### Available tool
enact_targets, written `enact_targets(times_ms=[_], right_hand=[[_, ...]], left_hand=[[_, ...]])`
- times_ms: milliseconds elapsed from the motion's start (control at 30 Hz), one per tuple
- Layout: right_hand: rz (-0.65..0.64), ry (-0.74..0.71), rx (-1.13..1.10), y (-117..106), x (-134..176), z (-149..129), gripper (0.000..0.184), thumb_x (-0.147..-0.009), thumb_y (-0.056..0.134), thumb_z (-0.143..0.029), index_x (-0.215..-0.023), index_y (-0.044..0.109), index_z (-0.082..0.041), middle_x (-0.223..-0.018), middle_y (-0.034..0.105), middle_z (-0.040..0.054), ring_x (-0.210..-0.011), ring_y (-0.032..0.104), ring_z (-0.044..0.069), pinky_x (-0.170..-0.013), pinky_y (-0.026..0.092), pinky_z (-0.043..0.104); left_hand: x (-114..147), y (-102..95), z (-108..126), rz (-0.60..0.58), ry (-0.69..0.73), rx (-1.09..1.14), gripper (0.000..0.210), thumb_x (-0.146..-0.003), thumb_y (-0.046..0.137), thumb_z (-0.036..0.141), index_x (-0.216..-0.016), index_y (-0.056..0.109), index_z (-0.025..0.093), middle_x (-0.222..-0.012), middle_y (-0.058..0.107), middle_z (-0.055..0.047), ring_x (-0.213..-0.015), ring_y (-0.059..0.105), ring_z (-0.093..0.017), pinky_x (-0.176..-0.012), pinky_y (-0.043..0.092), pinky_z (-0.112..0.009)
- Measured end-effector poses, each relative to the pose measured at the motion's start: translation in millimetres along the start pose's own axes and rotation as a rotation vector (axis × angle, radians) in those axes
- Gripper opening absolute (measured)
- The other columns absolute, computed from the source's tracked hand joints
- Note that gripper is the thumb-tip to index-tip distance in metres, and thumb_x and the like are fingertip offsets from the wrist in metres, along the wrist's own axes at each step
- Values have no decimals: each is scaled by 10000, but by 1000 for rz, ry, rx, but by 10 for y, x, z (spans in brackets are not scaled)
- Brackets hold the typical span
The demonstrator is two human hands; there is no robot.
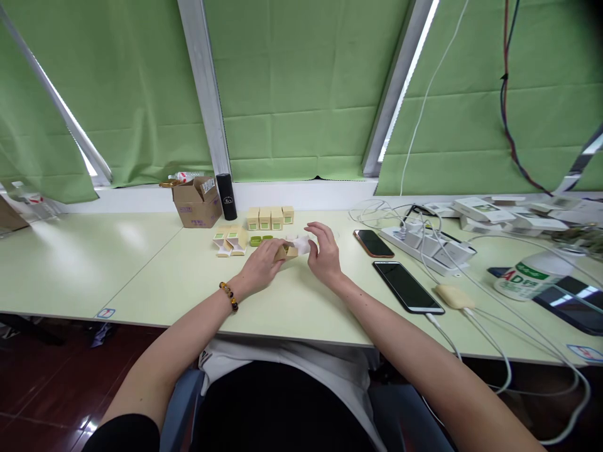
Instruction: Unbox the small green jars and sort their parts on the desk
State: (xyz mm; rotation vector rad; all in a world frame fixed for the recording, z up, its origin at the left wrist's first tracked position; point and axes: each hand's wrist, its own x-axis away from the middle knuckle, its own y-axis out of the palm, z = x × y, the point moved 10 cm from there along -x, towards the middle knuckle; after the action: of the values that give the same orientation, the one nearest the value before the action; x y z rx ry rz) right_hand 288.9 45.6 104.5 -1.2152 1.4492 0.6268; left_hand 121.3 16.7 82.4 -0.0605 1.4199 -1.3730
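My left hand (266, 260), with a beaded bracelet at its wrist, is closed around a small cream carton (291, 252) held low over the table. A whitish translucent piece (301, 244), perhaps a flap or thin wrapping, sticks out on the carton's right side. Close beside that piece is my right hand (325, 254), its thumb and fingers curved and apart. Just beyond my left hand lie two small green items (260, 240). Left of them, two cream cartons (230, 240) stand with their white insides showing. Several closed cream cartons (265, 218) with green labels line up behind.
A brown cardboard box (196, 202) and a black cylinder (227, 197) stand at the back. To the right are two phones (409, 287), a white power strip (424, 250) with tangled cables, a cream charger (455, 296) and a white bottle (534, 274) on its side.
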Motion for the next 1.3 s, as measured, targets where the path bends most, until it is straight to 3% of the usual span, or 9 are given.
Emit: enact_targets(times_ms=[200,300,467,600,700,867,1067,1200,1300], right_hand=[[-104,-193,5,130,54,-177,511,-920,391,-15,-1293,618,-280,-1005,788,64,-889,746,245,-919,564,505],[-136,-217,17,167,58,-258,496,-899,435,-14,-1282,607,-278,-997,817,48,-830,757,237,-924,533,501],[-125,-104,11,133,46,-226,304,-937,536,-133,-1186,645,-269,-843,814,26,-707,726,237,-953,497,516],[-217,15,-14,235,78,-134,179,-981,542,-204,-1011,701,-281,-718,793,-24,-613,694,203,-1073,429,528],[-265,156,9,310,108,-29,182,-994,557,-262,-902,715,-272,-725,794,-20,-618,690,192,-1091,377,529],[-277,408,-18,373,175,130,141,-938,669,-375,-901,716,-247,-771,774,1,-703,687,211,-1048,349,520],[-174,427,-94,288,130,110,223,-956,635,-414,-818,619,-240,-927,730,37,-797,660,214,-1017,433,491],[-73,500,-258,229,159,218,262,-994,595,-510,-929,572,-257,-1095,734,85,-971,681,250,-957,525,449],[-26,583,-357,250,227,379,335,-993,583,-600,-978,534,-269,-1052,725,87,-959,687,254,-896,564,431]], left_hand=[[8,35,-27,-2,-12,0,707,-992,596,193,-1640,317,236,-1503,558,-179,-1383,530,-350,-1152,478,-582],[9,41,-78,18,-14,-8,750,-983,593,167,-1661,285,249,-1506,552,-179,-1394,522,-349,-1165,469,-588],[8,20,-163,67,-22,-25,783,-982,591,161,-1680,249,261,-1467,568,-178,-1376,531,-345,-1139,492,-592],[13,7,-124,81,28,-81,779,-996,560,156,-1688,219,263,-1445,570,-180,-1353,545,-345,-1115,520,-593],[18,-10,-32,92,81,-147,757,-1008,518,136,-1690,209,248,-1430,575,-190,-1340,556,-343,-1086,549,-588],[28,-3,178,95,186,-273,678,-1050,443,129,-1685,223,220,-1409,580,-203,-1365,546,-333,-1035,597,-530],[26,-12,200,115,187,-344,663,-1050,430,106,-1680,247,207,-1416,570,-197,-1372,533,-327,-1039,605,-504],[13,-56,124,128,148,-302,678,-1038,424,104,-1681,255,233,-1429,559,-197,-1384,519,-331,-1082,574,-559],[5,-81,61,137,121,-256,663,-1032,419,108,-1670,296,237,-1436,556,-201,-1410,499,-333,-1128,533,-586]])
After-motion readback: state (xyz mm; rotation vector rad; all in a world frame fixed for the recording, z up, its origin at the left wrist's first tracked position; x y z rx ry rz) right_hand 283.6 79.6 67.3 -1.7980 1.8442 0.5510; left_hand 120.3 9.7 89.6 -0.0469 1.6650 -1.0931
